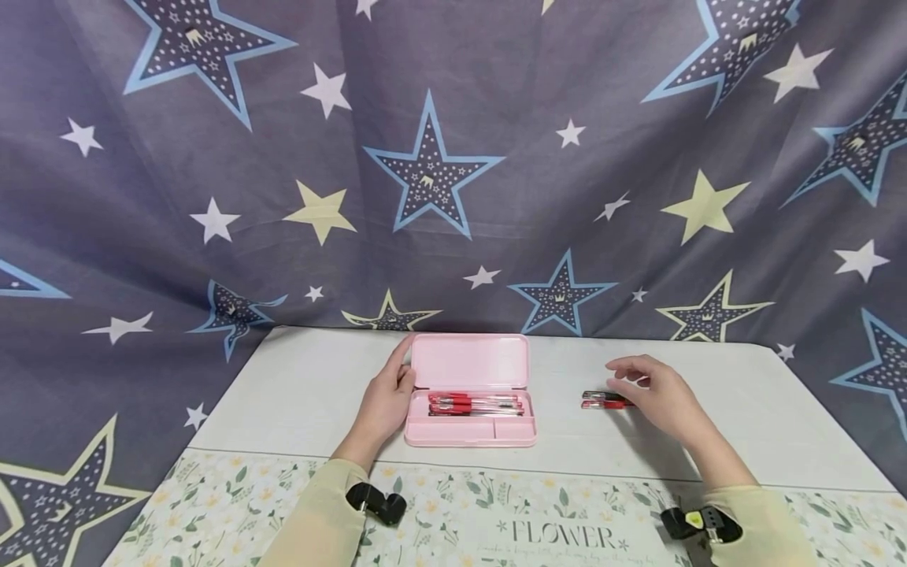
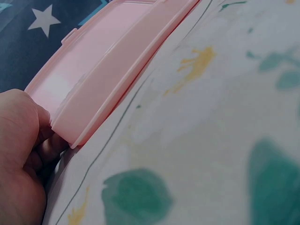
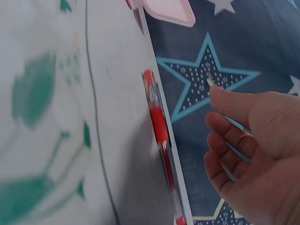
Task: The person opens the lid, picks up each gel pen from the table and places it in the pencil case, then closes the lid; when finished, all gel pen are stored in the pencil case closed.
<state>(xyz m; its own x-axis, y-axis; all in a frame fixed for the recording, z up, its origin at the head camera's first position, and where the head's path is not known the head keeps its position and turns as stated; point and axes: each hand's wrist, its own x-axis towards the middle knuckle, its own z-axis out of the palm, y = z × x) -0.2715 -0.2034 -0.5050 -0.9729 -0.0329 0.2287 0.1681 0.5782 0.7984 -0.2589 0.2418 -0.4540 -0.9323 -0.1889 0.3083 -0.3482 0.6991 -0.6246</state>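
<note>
A pink pencil case point(image 1: 471, 431) lies with its lid point(image 1: 471, 361) raised, several red pens point(image 1: 475, 405) and a dark one in its long compartment. At its left end my left hand point(image 1: 383, 402) holds the case. The left wrist view shows the thumb of this hand point(image 2: 21, 140) against the case's end point(image 2: 89, 101), other fingers partly hidden behind. My right hand point(image 1: 662, 398) hovers over a red pen point(image 1: 602, 405) and a black pen point(image 1: 598, 394) lying side by side. In the right wrist view its fingers are loosely bent, apart from the red pen point(image 3: 159, 124).
The case's front compartments point(image 1: 453, 430) are split by a divider. White table surface point(image 1: 298, 394) surrounds the case, with a floral cloth point(image 1: 439, 504) along the near side. A star-patterned curtain point(image 1: 453, 276) hangs behind the table.
</note>
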